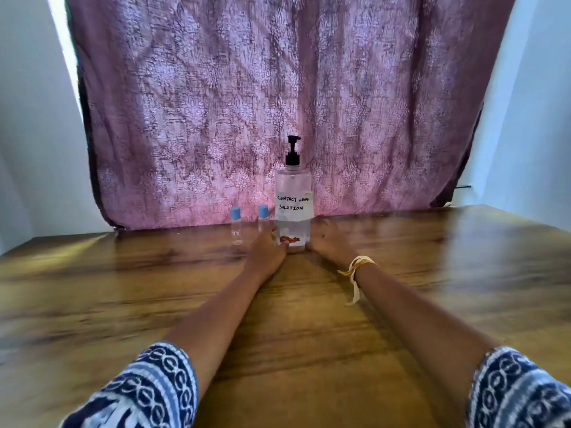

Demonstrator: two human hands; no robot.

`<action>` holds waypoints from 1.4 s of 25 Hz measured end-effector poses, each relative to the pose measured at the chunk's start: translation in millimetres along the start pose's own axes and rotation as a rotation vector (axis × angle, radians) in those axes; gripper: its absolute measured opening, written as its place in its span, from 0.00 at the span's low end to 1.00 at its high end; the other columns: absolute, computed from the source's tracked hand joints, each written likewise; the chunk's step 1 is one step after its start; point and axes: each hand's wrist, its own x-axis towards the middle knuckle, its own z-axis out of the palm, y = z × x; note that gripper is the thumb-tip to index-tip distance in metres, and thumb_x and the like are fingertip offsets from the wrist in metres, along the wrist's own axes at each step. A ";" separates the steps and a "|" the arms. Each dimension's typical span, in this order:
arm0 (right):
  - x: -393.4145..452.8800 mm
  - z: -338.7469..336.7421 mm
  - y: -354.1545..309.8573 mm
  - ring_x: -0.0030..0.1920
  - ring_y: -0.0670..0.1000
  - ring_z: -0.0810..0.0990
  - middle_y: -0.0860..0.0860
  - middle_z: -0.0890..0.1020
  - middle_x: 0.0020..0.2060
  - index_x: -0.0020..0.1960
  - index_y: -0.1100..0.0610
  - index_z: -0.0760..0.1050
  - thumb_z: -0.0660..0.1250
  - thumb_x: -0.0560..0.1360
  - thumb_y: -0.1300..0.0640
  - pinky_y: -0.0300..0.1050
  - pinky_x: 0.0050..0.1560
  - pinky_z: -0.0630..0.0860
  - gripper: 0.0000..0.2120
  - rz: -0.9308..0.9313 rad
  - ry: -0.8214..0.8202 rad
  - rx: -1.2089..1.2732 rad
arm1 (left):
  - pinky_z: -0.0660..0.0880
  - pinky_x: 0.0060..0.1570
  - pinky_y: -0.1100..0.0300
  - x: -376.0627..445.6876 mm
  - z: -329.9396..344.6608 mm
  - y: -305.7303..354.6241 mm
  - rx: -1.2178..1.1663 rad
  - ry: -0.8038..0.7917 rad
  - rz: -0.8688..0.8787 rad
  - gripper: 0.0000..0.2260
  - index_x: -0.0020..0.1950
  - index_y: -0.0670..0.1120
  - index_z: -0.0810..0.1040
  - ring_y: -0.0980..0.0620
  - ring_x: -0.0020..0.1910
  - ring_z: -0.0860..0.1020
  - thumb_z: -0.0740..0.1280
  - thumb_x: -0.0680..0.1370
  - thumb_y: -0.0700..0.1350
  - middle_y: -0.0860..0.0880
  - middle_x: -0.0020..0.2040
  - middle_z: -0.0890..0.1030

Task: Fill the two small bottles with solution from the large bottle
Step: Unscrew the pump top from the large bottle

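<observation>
Near the far edge of a wooden table point(401, 273), at about 12 o'clock from the viewer, stands the large bottle point(293, 193): clear, upright, black pump point(292, 149) on top, a white label point(294, 202) hand-lettered "CONTACT LENS SOLUTION", a small red mark low on the front. Clasped at its base from both sides. At its 9 o'clock, the left hand point(267, 250), fingers curved against the lower wall of the large bottle, thumb side toward the viewer; how far round the fingers wrap cannot be told through the motion blur. At its 3 o'clock, the right hand point(329, 239), fingers likewise curved along the opposite lower wall, touching it. Both forearms stretched out across the tabletop from 6 o'clock, converging on the bottle. Round the right wrist, a yellow-and-white thread band point(355, 268) with a loose end hanging down. At 7 and 5 o'clock in the foreground, blue-and-white patterned sleeves point(148, 393). Just left of the large bottle, at its 9 o'clock, the two small bottles: the nearer small bottle point(263, 219) just beside it and partly hidden behind the left fingers, the farther small bottle point(236, 225) a little further left, apart from the hand. Both upright, clear, blue-capped. Behind everything, at 12 o'clock, a purple patterned curtain point(247, 103) hanging down to the table's far edge, pale walls on either side.
</observation>
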 end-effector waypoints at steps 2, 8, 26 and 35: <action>13.3 3.4 -3.8 0.62 0.53 0.74 0.52 0.75 0.62 0.70 0.59 0.61 0.79 0.65 0.57 0.48 0.62 0.72 0.41 -0.043 -0.070 0.042 | 0.71 0.58 0.54 15.0 5.9 -7.4 0.016 0.060 -0.003 0.21 0.70 0.46 0.66 0.43 0.62 0.76 0.65 0.78 0.47 0.44 0.64 0.78; 51.1 11.8 12.0 0.59 0.52 0.80 0.53 0.80 0.61 0.66 0.55 0.72 0.82 0.53 0.47 0.56 0.63 0.76 0.44 -0.056 -0.169 0.079 | 0.74 0.55 0.51 33.9 17.6 -27.4 0.186 0.071 0.021 0.22 0.70 0.52 0.65 0.44 0.59 0.78 0.64 0.77 0.53 0.48 0.62 0.79; -59.9 -23.8 -4.0 0.52 0.52 0.83 0.49 0.84 0.53 0.63 0.50 0.74 0.83 0.52 0.47 0.52 0.55 0.80 0.41 -0.114 -0.159 -0.013 | 0.73 0.62 0.54 -51.2 -30.6 4.3 0.101 -0.237 0.115 0.18 0.66 0.47 0.74 0.48 0.61 0.78 0.66 0.76 0.40 0.47 0.62 0.80; -132.6 -55.8 -8.5 0.51 0.52 0.83 0.52 0.85 0.52 0.54 0.48 0.76 0.82 0.59 0.53 0.57 0.57 0.79 0.26 -0.135 -0.173 -0.046 | 0.73 0.64 0.52 -124.2 -28.5 19.5 0.072 -0.189 0.227 0.18 0.65 0.47 0.74 0.49 0.62 0.76 0.67 0.75 0.41 0.46 0.63 0.78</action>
